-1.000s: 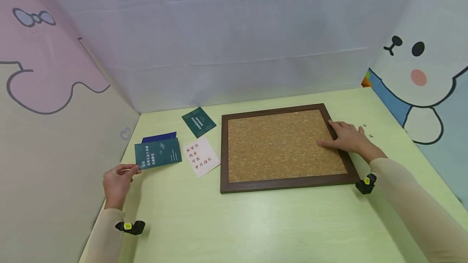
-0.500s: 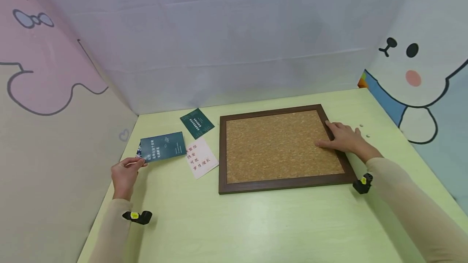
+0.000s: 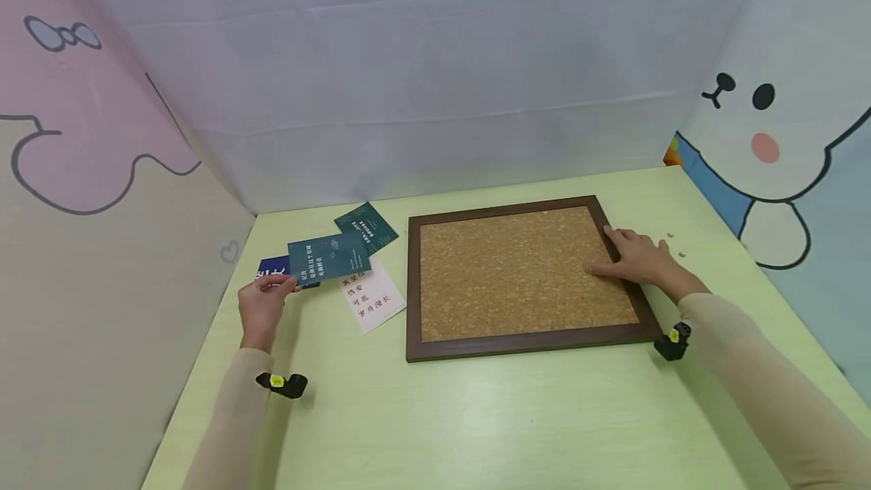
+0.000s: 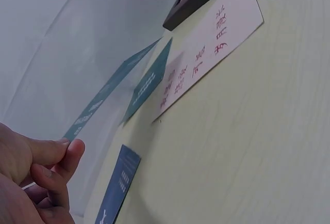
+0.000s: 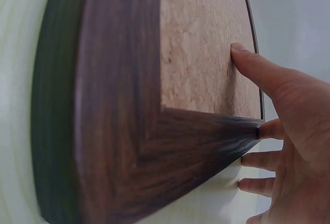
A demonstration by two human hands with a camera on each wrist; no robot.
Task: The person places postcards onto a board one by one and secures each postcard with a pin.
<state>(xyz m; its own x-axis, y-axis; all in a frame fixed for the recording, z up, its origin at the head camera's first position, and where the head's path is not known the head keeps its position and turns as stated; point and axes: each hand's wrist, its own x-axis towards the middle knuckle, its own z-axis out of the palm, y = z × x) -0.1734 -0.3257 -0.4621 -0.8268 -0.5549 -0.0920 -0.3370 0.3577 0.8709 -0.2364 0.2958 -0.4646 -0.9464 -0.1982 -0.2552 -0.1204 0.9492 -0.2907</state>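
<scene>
Pale green tabletop (image 3: 476, 414) before you, creased pale grey cloth backdrop (image 3: 435, 82) behind it, pink-and-cream cartoon panel (image 3: 88, 301) on your left, pale blue panel (image 3: 844, 278) with a white cartoon animal (image 3: 735, 146) on your right, soft light.

Soft, even light in the head view, mild glare on the near surface (image 3: 476, 429), faint shadows beside both sleeves (image 3: 234, 414); wrist views dimmer, hazier, the close brown frame (image 5: 116, 95) blurred and bowed in the right one

four cards (image 3: 328, 258), one corkboard (image 3: 524, 278), two hands (image 3: 261, 310), two wrist cameras (image 3: 294, 386)
</scene>
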